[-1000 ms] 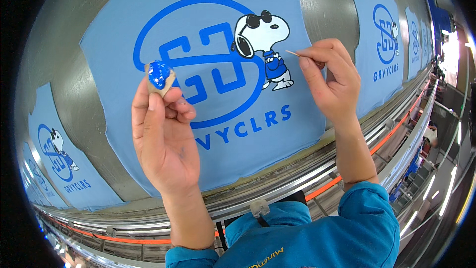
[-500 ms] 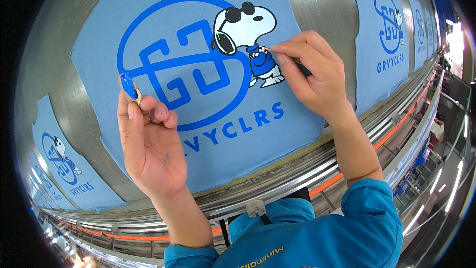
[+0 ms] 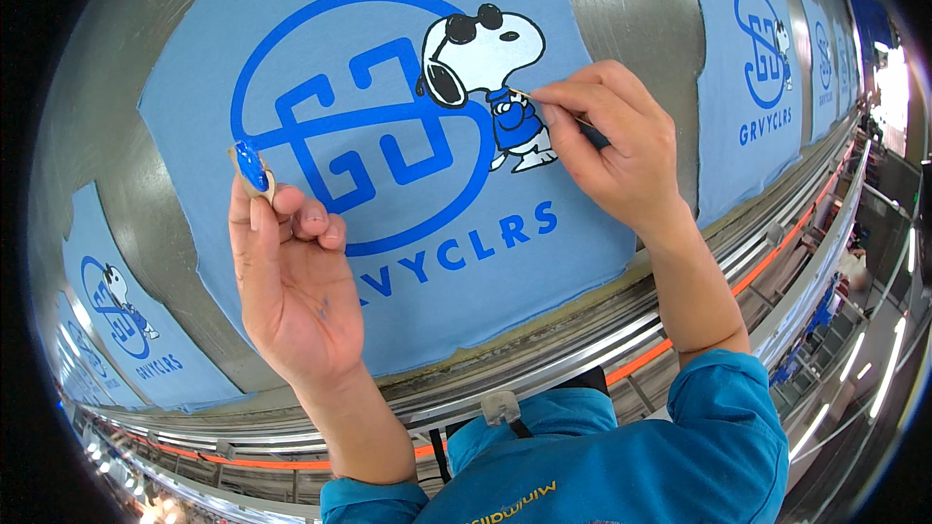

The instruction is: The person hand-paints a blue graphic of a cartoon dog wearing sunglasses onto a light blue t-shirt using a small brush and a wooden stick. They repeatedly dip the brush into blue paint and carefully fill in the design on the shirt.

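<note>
A light blue fabric panel [image 3: 592, 223] lies flat in front of me, printed with a blue ring emblem [image 3: 364, 250] and a white cartoon dog [image 3: 510, 44] in dark glasses. Between the thumb and fingers of my left hand [image 3: 306, 281] is a small tan chip [image 3: 262, 192] bearing a glossy dab of blue paint [image 3: 251, 165], raised over the panel's left side. My right hand [image 3: 621, 136] pinches a thin brush-like tool [image 3: 595, 136] with a dark handle. Its fine light tip meets the dog's blue collar area; the fingers hide most of the shaft.
The panel rests on a long grey table [image 3: 631, 10]. Similar printed panels lie to the right [image 3: 743, 175] and to the left [image 3: 146, 330]. A metal rail with an orange strip [image 3: 649, 353] runs along the near edge, close to my body.
Very little differs. The panel's print sits slightly farther right in view, while both hands keep their holds and the tool tip stays by the dog's collar.
</note>
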{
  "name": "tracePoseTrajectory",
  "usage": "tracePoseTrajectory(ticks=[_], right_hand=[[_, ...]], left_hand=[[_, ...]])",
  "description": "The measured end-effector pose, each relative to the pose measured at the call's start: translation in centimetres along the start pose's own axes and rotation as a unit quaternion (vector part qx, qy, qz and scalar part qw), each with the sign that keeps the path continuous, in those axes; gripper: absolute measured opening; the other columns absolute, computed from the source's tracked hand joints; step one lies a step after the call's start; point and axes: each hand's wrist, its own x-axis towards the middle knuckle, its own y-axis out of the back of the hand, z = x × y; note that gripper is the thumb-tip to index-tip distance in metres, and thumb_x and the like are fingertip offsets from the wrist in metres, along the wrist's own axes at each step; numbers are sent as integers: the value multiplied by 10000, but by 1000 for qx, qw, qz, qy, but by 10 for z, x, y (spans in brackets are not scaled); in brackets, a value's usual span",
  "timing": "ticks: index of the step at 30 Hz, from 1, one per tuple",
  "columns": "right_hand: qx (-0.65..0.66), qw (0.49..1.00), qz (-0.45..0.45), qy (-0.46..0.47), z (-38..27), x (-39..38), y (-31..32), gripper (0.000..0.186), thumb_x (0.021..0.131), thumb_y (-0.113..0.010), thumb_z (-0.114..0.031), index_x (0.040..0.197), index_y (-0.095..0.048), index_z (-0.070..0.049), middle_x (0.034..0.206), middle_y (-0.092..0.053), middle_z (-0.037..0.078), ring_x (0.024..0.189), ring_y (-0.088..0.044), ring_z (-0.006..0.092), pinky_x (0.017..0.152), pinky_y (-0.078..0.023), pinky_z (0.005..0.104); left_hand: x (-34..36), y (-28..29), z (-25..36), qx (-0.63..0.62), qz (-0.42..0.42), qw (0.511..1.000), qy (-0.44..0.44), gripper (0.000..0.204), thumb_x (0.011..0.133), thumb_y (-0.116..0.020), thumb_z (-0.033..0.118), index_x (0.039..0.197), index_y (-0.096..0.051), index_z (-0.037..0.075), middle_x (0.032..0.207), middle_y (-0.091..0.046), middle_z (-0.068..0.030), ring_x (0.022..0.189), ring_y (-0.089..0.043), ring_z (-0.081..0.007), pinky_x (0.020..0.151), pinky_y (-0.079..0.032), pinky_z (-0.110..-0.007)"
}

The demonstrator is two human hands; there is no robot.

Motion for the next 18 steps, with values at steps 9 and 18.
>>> tracePoseTrajectory(ticks=[9,18], right_hand=[[0,1000,-3,-5,-1,0,1,156,805,-744,41,941,-741,-36,842,-647,56,754,-629,208,655,-502,323],[-2,1000,0,-8,-1,0,0,155,801,-749,28,937,-745,-44,846,-652,54,752,-634,213,658,-507,328]], left_hand=[[0,0,0,-3,0,1000,0,360,1125,-454,166,1457,-495,33,1088,-689,-38,918,-588,-119,788,-476,-290],[0,1,0,-2,-5,1000,4,355,1127,-448,168,1453,-500,37,1090,-689,-37,914,-586,-117,788,-474,-289]])
